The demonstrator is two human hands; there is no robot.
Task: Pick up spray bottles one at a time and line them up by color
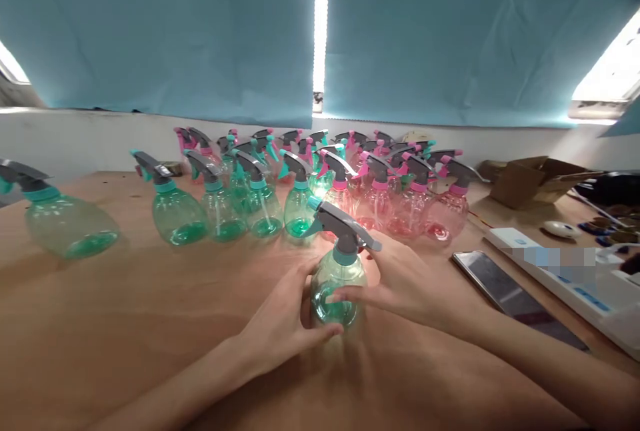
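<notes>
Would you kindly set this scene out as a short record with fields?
Surface: wooden table
Held: green spray bottle, upright, grey trigger
Left hand: wrapped round the bottle's left side
Right hand: fingers across its front
Behind: green bottles to the left, pink bottles to the right
Far left: lone bottle, green, set apart
Right: phone lying flat, box
</notes>
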